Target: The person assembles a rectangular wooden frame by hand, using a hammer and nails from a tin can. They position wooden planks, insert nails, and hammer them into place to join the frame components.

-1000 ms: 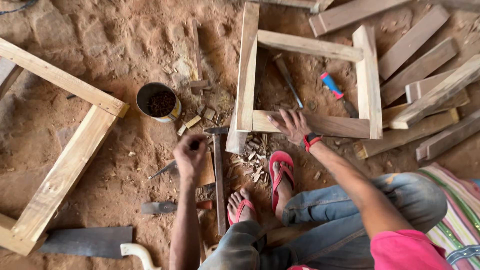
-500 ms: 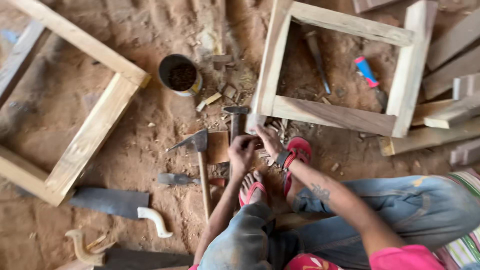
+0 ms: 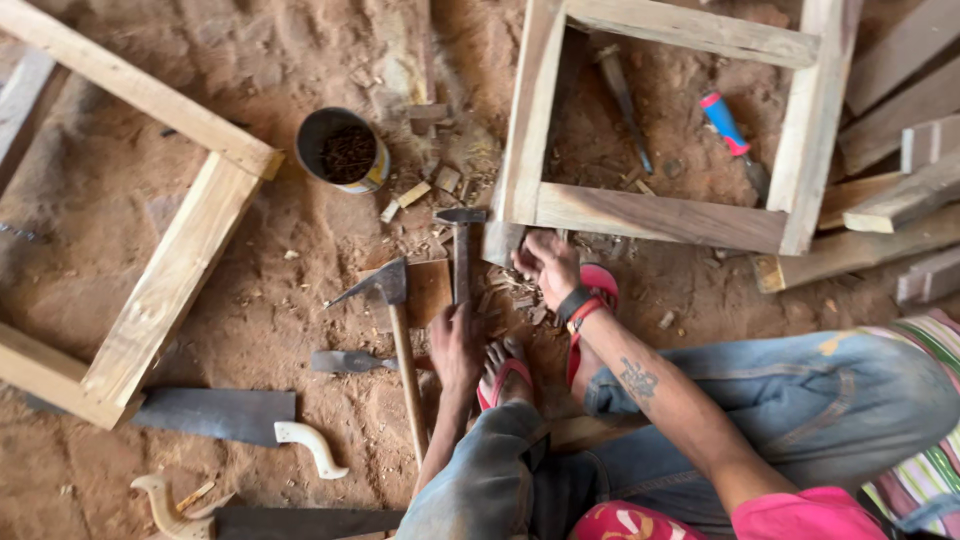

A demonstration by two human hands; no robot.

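Down on the dirt floor (image 3: 250,300) near the middle of the frame, the person's left hand (image 3: 456,345) is wrapped around the lower end of a hammer (image 3: 461,250), whose steel head points toward the top of the frame, just beside the corner of a wooden frame (image 3: 660,215). That hammer looks head-heavy and rigid, so a grip low on the handle, as here, seems the place to take it. The left forearm runs straight up from the knee, wrist level. To its right, the right hand (image 3: 545,265) rests with curled fingers on wood chips beside the frame's lower rail; I cannot tell whether it pinches anything. A hatchet (image 3: 395,300) lies just left of the hammer, a tin of nails (image 3: 343,150) farther up-left, and a handsaw (image 3: 240,420) at lower left.
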